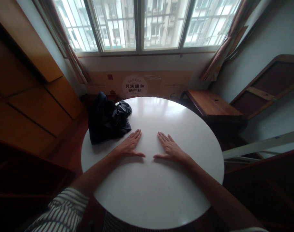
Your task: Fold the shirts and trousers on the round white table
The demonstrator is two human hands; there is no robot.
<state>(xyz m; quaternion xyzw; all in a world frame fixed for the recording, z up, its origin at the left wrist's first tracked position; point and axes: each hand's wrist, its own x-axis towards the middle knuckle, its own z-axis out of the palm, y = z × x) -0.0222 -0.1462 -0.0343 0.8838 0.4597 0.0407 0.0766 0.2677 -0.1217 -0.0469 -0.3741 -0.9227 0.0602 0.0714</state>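
Observation:
Both my hands lie flat, palms down, on a white round table [149, 193]. My left hand [131, 144] has its thumb stretched toward the middle and its fingers pointing forward; it holds nothing. My right hand [170, 149] mirrors it a short gap to the right, thumb out and fingers extended, also holding nothing. A crumpled heap of black cloth [105, 120], perhaps a garment or bag, rests on the table's far left part. The fingers of my left hand are just right of the heap, and I cannot tell its exact kind.
Beyond the table, a printed panel [161, 80] with Chinese characters stands below a barred window [159, 25]. Wooden cabinets [28, 106] line the left side. At the right are a small wooden table [212, 101] and a framed wooden panel [263, 90] against the wall.

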